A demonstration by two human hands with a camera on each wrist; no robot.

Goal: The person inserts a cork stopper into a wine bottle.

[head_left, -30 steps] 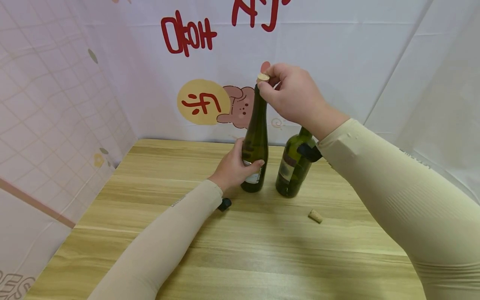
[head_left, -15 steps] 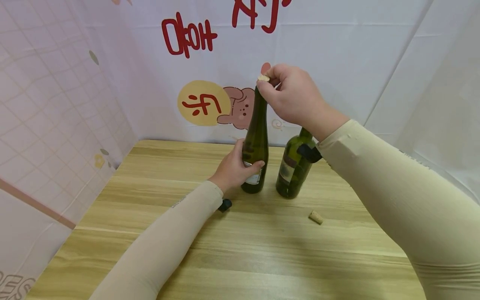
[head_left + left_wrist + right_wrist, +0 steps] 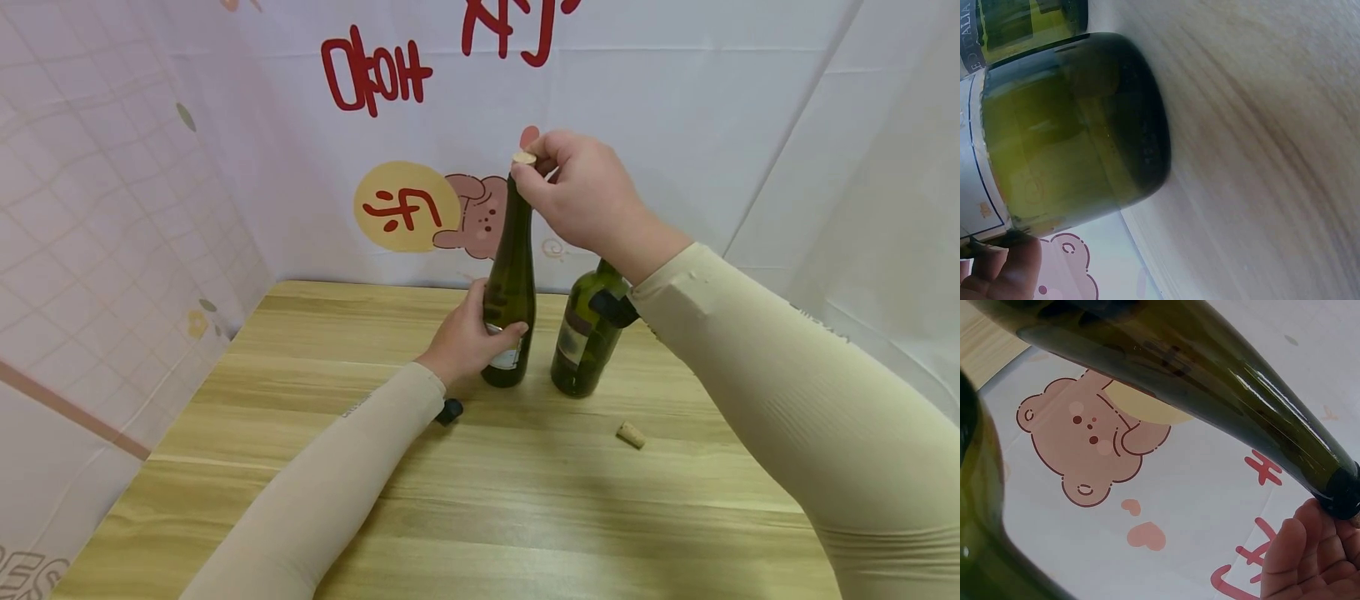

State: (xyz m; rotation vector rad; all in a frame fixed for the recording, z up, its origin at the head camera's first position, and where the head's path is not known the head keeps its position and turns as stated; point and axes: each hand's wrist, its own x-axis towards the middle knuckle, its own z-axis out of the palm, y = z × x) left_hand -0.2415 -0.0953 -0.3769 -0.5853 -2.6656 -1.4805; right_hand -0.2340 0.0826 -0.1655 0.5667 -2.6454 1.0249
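A tall green wine bottle (image 3: 513, 258) stands upright on the table, and my left hand (image 3: 471, 337) grips it low down around its label. In the left wrist view the bottle's base (image 3: 1085, 131) fills much of the picture, with fingertips (image 3: 1019, 269) beside the label. At the bottle's mouth my right hand (image 3: 581, 187) pinches a cork (image 3: 524, 157) between thumb and fingers. The right wrist view shows the fingers (image 3: 1319, 556) against the rim, the cork mostly hidden there. How deep the cork sits cannot be told.
A second, shorter green bottle (image 3: 585, 342) stands just right of the first, under my right wrist. A loose cork (image 3: 631, 434) lies on the wooden table (image 3: 525, 508) nearer to me. A printed cloth wall (image 3: 660, 100) rises behind the table's back edge.
Both hands keep their places on the bottle and its cork. The cork's top tilts slightly between the frames, and my right hand shifts a very little.
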